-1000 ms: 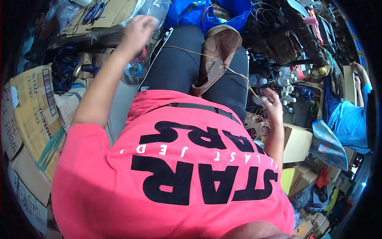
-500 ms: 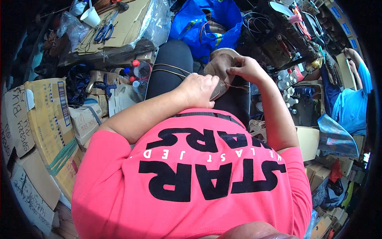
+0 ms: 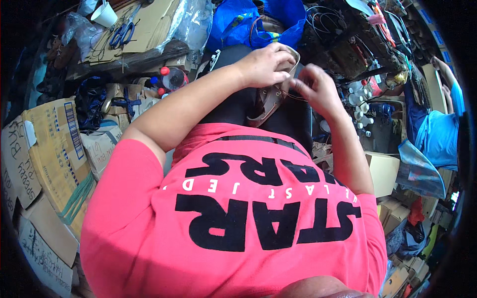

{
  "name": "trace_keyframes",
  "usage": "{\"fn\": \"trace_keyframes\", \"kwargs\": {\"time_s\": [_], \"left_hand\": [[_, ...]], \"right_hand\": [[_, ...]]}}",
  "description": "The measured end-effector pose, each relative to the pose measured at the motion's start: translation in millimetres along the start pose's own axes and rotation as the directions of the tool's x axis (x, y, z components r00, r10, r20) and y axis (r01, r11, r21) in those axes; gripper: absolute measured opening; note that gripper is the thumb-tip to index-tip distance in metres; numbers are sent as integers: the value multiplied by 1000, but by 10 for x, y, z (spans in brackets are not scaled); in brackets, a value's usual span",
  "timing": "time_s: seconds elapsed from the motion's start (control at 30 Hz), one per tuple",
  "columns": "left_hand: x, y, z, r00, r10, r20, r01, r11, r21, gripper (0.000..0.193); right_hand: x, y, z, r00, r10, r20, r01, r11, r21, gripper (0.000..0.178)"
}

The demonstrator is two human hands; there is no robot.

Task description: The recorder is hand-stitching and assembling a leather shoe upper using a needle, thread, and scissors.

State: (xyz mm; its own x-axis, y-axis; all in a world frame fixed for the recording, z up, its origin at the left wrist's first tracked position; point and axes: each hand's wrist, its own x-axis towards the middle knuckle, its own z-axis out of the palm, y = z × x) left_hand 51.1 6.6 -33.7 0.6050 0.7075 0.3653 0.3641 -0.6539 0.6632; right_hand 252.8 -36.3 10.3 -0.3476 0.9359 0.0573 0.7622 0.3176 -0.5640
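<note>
A brown leather shoe (image 3: 271, 102) with eyelets along its edge lies between my thighs, its far end tilted up. My left hand (image 3: 268, 64) is closed over the far part of the shoe, fingers bent round its pale rim. Just right of it, my right hand (image 3: 317, 89) has its thumb and fingers curled together beside the shoe. A thin thread (image 3: 296, 98) runs from the shoe to the right fingertips. The inside of the shoe is mostly hidden by my left hand.
Beyond my knees stands a blue bag (image 3: 233, 27). Blue-handled scissors (image 3: 122, 35) and a white cup (image 3: 104, 15) rest on cardboard at the far left. Bottles (image 3: 173, 78) stand left of my leg, several small bottles (image 3: 360, 107) at right. Another person's blue sleeve (image 3: 439, 139) shows far right.
My left hand has moved from the shoe's near end to its far end. The right hand has come off the shoe, slightly rightward. The shoe has turned, and the cord across my left thigh has gone from view.
</note>
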Motion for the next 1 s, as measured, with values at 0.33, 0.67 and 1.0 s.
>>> {"fn": "trace_keyframes", "kwargs": {"time_s": [0.33, 0.67, 1.0], "left_hand": [[100, -237, 390, 995, -84, 50, 90, 987, -132, 45], [186, -324, 267, 990, -42, 134, 57, 992, -111, 48], [522, -139, -241, 815, -4, 579, 99, 986, -132, 23]], "right_hand": [[-155, -22, 23, 947, -37, 320, 18, 998, 61, 23], [-515, -153, -237, 934, 300, 192, -351, 869, 350, 13], [-362, -111, 13, 986, 128, 109, -140, 984, 109, 21]]}}
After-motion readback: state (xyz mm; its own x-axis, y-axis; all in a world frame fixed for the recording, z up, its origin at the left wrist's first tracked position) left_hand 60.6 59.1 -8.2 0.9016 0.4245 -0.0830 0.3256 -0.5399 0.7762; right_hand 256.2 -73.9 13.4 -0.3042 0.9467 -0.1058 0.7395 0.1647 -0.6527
